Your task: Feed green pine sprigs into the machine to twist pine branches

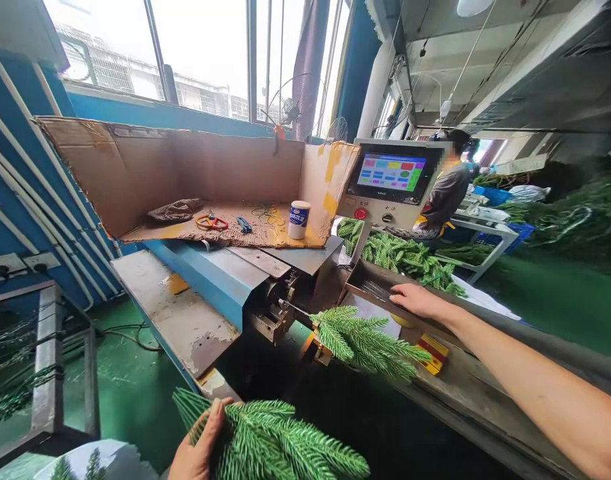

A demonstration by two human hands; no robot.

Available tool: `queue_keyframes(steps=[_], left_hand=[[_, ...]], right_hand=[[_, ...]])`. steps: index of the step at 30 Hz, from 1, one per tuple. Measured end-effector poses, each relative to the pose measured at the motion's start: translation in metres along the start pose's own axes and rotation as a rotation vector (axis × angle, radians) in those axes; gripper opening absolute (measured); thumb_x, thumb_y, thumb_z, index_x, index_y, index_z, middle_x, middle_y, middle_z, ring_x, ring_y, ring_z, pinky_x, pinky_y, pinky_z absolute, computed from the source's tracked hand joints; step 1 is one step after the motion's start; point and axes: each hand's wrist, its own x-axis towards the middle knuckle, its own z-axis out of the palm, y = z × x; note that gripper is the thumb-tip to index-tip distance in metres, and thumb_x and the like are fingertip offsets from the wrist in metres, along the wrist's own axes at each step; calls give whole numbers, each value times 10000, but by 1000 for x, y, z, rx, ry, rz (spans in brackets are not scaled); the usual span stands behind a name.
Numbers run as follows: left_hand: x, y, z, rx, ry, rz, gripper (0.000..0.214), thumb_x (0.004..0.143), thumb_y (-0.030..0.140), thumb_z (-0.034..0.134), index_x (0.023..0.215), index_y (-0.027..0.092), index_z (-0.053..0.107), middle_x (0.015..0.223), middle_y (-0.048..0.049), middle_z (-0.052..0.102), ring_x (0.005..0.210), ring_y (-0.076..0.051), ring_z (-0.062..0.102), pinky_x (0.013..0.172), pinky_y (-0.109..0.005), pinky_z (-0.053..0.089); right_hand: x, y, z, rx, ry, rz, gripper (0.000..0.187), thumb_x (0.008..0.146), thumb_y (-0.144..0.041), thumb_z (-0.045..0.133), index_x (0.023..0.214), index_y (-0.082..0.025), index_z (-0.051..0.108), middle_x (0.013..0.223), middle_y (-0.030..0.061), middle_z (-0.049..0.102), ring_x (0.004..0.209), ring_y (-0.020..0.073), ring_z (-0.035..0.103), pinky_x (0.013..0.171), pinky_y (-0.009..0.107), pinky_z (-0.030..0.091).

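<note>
My left hand (200, 440) is closed around the stem end of a bunch of artificial pine sprigs (280, 440), low in the view. To the right, my right hand (418, 300) reaches into a narrow metal tray (358, 291), its fingers curled down at thin metal wires (378, 291). What is pinched there, if anything, is hidden. Between my hands, another artificial pine branch (355, 337) sticks out from the head of a blue machine (278, 303), its wire stem reaching into the mechanism.
A cardboard screen (235, 163) on the machine holds pliers (211, 222), a small blue tool (244, 225) and a blue-white can (298, 220). Beside it stands a control screen (391, 175). Green branches (400, 257) lie behind the tray. A co-worker (448, 187) stands beyond.
</note>
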Motion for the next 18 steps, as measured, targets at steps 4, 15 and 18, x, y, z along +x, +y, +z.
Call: queue_keyframes(steps=[4, 15, 18], left_hand=[[10, 0, 22, -64, -20, -34, 428, 555, 397, 814, 875, 143, 683, 720, -42, 729, 738, -202, 681, 676, -239, 534], [32, 8, 112, 86, -402, -49, 426, 682, 477, 693, 945, 143, 662, 727, -56, 699, 656, -190, 643, 649, -299, 488], [37, 8, 139, 166, -430, 5, 365, 715, 473, 658, 840, 131, 681, 682, -45, 672, 639, -166, 609, 645, -283, 462]], right_hand=[[5, 2, 5, -32, -22, -17, 172, 727, -245, 552, 791, -180, 698, 860, 45, 688, 859, 221, 623, 734, 264, 454], [7, 1, -15, -22, 7, -65, 143, 763, -317, 609, 750, -204, 696, 784, 25, 677, 780, 203, 626, 658, 251, 445], [21, -45, 10, 16, 36, -181, 216, 848, -383, 580, 884, -192, 673, 927, 47, 654, 863, 197, 607, 735, 278, 472]])
